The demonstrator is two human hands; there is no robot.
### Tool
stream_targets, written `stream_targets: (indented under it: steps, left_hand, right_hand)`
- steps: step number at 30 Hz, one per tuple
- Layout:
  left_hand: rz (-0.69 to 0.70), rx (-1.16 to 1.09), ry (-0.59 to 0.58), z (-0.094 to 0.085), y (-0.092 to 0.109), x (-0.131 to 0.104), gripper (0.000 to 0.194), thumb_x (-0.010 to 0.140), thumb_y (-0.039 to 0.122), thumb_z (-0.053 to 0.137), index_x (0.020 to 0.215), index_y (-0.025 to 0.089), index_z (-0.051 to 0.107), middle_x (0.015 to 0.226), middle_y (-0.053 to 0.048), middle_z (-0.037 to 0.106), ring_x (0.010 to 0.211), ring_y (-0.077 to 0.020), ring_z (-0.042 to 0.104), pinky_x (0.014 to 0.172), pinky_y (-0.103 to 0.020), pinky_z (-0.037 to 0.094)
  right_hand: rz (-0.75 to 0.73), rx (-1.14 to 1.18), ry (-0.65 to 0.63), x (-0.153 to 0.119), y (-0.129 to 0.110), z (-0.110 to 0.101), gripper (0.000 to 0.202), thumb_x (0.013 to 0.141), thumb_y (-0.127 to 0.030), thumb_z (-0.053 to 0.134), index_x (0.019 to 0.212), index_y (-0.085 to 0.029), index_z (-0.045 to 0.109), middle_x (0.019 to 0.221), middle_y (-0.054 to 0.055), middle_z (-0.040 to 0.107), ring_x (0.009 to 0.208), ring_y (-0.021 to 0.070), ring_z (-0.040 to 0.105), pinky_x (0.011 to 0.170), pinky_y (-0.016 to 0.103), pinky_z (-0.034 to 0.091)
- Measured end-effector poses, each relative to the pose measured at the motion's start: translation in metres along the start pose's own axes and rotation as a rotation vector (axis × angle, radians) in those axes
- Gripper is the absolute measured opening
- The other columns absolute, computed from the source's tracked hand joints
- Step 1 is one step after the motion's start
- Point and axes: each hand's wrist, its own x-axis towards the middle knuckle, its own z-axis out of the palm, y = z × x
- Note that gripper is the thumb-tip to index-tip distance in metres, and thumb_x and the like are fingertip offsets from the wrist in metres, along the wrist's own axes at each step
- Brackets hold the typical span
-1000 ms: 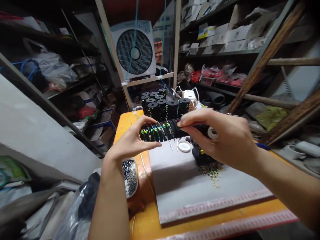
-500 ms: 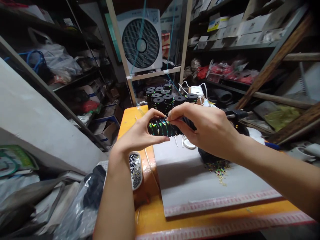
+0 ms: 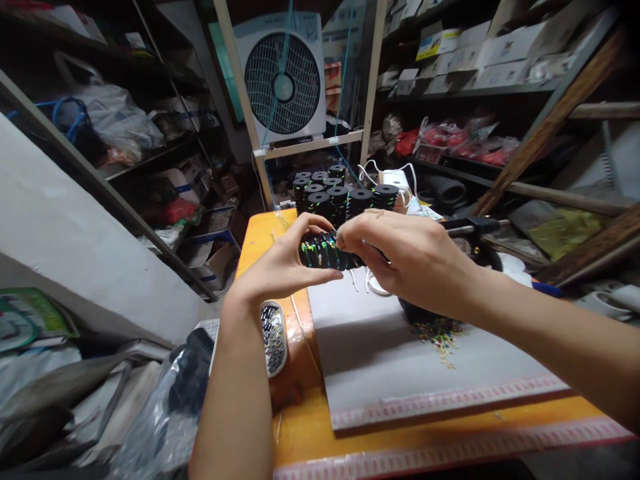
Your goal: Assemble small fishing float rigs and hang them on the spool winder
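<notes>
A black ribbed roll (image 3: 323, 255) with green, yellow and blue bits along it lies sideways above the board. My left hand (image 3: 287, 257) wraps its left end, thumb below and fingers above. At the roll's upper right side, the fingertips of my right hand (image 3: 400, 250) are pinched together; whatever is between them is too small to make out. Behind both hands stand several upright black spools (image 3: 318, 200). Small coloured beads (image 3: 443, 340) lie on the grey board (image 3: 360, 373), below my right hand.
On the orange table (image 3: 300, 433), a white tray (image 3: 284, 333) of dark and grey pieces sits beside my left forearm. A black metal device (image 3: 475, 227) is behind my right wrist. A box fan (image 3: 283, 80) and loaded shelves (image 3: 470, 87) stand further back.
My right hand has shifted slightly right and down at the roll, its fingers more curled. My left hand keeps its hold on the roll. The whole view has moved very slightly.
</notes>
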Motion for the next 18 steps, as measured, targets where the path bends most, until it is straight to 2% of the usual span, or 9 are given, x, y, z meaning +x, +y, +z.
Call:
stream_targets:
  steps: [9, 12, 18]
  left_hand:
    - [-0.004, 0.036, -0.026, -0.0003, 0.0016, -0.0021, 0.050, 0.075, 0.037, 0.076, 0.116, 0.026, 0.049, 0.120, -0.003, 0.056, 0.118, -0.0243, 0.051, 0.100, -0.034, 0.040]
    - [-0.004, 0.040, -0.027, -0.0005, 0.0013, -0.0026, 0.048, 0.076, 0.038, 0.075, 0.115, 0.026, 0.049, 0.119, -0.003, 0.056, 0.118, -0.0245, 0.050, 0.097, -0.034, 0.042]
    - [0.009, 0.030, -0.021, -0.0007, 0.0016, -0.0019, 0.047, 0.075, 0.034, 0.077, 0.112, 0.025, 0.049, 0.112, -0.001, 0.056, 0.108, -0.0207, 0.053, 0.093, -0.030, 0.043]
  right_hand:
    - [0.051, 0.000, -0.009, 0.0007, -0.0009, 0.0004, 0.024, 0.087, -0.003, 0.044, 0.095, -0.022, 0.056, 0.083, 0.000, 0.070, 0.072, 0.0130, 0.064, 0.066, 0.025, 0.051]
    - [0.032, 0.011, -0.020, 0.0004, -0.0005, 0.0006, 0.026, 0.087, -0.002, 0.043, 0.097, -0.022, 0.056, 0.083, 0.000, 0.069, 0.073, 0.0135, 0.064, 0.068, 0.026, 0.052]
    - [-0.055, -0.011, -0.054, -0.0025, -0.0014, 0.0028, 0.028, 0.087, 0.002, 0.037, 0.089, -0.018, 0.056, 0.087, 0.005, 0.068, 0.084, 0.0169, 0.065, 0.074, 0.031, 0.056]
